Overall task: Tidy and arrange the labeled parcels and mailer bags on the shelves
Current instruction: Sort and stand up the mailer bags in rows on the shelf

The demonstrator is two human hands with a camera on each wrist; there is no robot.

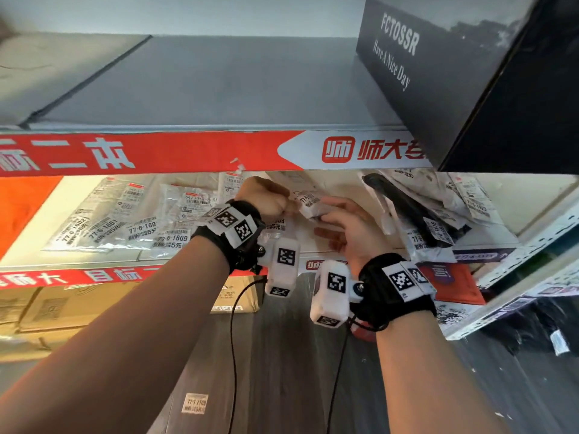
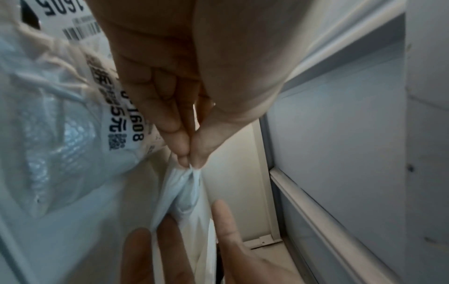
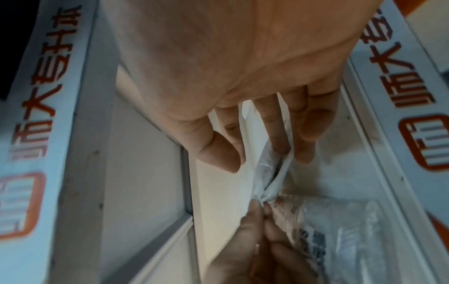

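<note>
A small white mailer bag (image 1: 311, 205) is held just above the middle shelf (image 1: 94, 256), about midway along its front edge, stretched between two hands. The left hand (image 1: 266, 198) pinches the bag's gathered left end tightly between thumb and fingertips (image 2: 183, 153). The right hand (image 1: 347, 228) cups the bag's right end, with its fingers (image 3: 279, 134) straight and slightly spread on the plastic; whether they truly clamp it cannot be told. The bag's long axis runs left to right, parallel to the shelf's front edge, so each hand has one end and neither is clearly nearer.

Flat labelled mailers (image 1: 125, 223) lie in a row towards the shelf's left end. A loose heap of bags (image 1: 432, 214) sits towards its right end. The held bag likely needs laying down between them, label upward.
</note>
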